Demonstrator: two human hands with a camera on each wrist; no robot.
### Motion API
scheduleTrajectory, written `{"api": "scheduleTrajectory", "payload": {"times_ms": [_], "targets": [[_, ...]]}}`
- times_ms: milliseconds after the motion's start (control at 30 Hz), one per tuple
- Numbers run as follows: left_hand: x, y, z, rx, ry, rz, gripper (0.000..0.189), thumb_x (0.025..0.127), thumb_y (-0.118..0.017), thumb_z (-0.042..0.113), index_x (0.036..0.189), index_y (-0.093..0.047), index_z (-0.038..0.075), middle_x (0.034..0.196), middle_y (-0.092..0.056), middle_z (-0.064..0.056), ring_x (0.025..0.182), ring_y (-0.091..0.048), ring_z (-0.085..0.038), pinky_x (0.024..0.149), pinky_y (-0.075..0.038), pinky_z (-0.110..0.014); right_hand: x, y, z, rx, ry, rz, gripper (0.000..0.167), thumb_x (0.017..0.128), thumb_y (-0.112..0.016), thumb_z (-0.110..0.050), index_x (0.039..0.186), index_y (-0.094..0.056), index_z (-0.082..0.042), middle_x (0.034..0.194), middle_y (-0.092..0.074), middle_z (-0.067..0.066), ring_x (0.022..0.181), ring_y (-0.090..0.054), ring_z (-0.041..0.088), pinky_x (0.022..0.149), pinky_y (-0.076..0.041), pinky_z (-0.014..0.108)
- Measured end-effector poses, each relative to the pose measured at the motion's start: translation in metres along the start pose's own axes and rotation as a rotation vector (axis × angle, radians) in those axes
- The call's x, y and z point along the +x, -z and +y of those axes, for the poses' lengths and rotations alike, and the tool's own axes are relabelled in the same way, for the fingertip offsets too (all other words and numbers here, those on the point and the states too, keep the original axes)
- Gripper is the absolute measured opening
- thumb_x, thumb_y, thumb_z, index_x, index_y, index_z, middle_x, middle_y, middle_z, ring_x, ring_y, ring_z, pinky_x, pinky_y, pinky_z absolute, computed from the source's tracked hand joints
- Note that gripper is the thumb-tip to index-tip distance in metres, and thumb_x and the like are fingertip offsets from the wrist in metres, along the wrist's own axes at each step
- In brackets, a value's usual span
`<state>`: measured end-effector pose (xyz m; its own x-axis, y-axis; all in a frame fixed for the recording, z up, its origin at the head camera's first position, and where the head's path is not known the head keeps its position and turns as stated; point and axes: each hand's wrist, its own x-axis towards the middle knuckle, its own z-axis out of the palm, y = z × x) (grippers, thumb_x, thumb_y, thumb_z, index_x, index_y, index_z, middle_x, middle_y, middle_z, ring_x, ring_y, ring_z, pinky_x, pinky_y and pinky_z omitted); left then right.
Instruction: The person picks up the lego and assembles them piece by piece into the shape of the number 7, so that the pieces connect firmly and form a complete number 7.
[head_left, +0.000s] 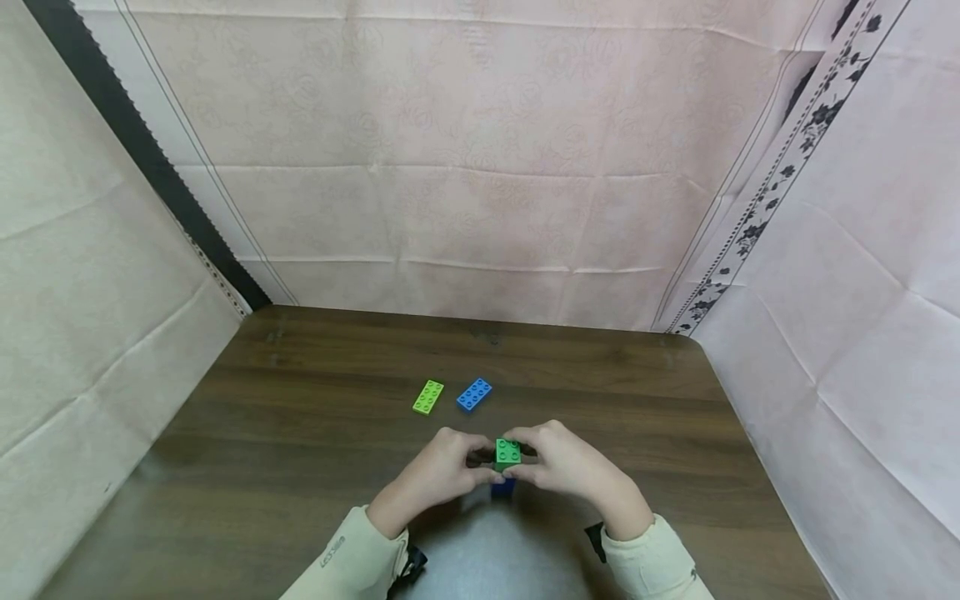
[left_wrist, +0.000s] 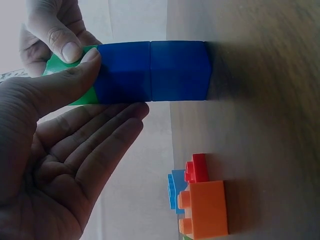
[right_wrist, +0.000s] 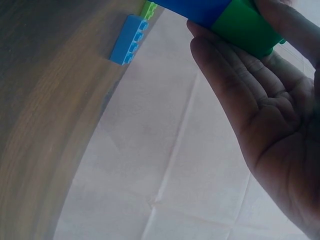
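A green building brick (head_left: 507, 451) sits on top of two dark blue bricks (left_wrist: 150, 72), forming an upright column on the table. My left hand (head_left: 452, 467) pinches the column from the left, its thumb across the green and upper blue bricks. From the right, my right hand (head_left: 558, 457) pinches the green brick (right_wrist: 247, 29) between thumb and fingers. The fingertips of both hands nearly meet at the column's front. Most of the blue bricks are hidden from the head view.
Beyond the hands, a lime green brick (head_left: 428, 397) and a light blue brick (head_left: 474, 394) lie on the wooden table (head_left: 315, 433). An orange brick (left_wrist: 207, 209) and a red brick (left_wrist: 200, 167) show only in the left wrist view. Pale cloth (head_left: 465, 217) surrounds the table.
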<state>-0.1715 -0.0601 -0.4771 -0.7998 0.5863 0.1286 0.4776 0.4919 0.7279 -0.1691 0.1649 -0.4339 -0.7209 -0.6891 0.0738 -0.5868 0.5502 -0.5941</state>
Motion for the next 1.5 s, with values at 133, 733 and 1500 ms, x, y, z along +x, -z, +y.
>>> {"api": "scheduleTrajectory", "payload": {"times_ms": [133, 733, 1500], "targets": [[0.0, 0.0, -0.001, -0.001, 0.012, -0.007, 0.027, 0.089, -0.079, 0.029, 0.11, -0.075, 0.012, 0.103, -0.074, 0.006, 0.088, -0.067, 0.0, 0.076, -0.057, -0.023, 0.0, -0.001, 0.001, -0.001, -0.001, 0.001, 0.03, 0.09, -0.077, -0.015, 0.118, -0.07, -0.007, 0.093, -0.069, -0.008, 0.075, -0.061, 0.005, 0.07, -0.057, 0.03], [0.0, 0.002, -0.003, -0.035, 0.033, -0.025, 0.031, 0.089, -0.078, 0.034, 0.113, -0.074, 0.013, 0.106, -0.074, 0.006, 0.094, -0.069, -0.006, 0.08, -0.058, -0.028, -0.001, -0.002, 0.008, 0.031, 0.008, -0.01, 0.03, 0.092, -0.076, -0.017, 0.12, -0.068, -0.009, 0.103, -0.071, -0.007, 0.094, -0.066, 0.006, 0.085, -0.058, 0.035], [0.006, 0.047, -0.031, 0.22, 0.231, 0.235, 0.036, 0.093, -0.075, 0.034, 0.12, -0.073, 0.01, 0.111, -0.073, -0.006, 0.092, -0.069, -0.017, 0.079, -0.059, -0.039, 0.0, -0.008, 0.013, 0.009, -0.029, 0.003, 0.035, 0.091, -0.078, -0.024, 0.12, -0.065, -0.01, 0.1, -0.069, -0.009, 0.086, -0.065, 0.007, 0.08, -0.057, 0.031]]}}
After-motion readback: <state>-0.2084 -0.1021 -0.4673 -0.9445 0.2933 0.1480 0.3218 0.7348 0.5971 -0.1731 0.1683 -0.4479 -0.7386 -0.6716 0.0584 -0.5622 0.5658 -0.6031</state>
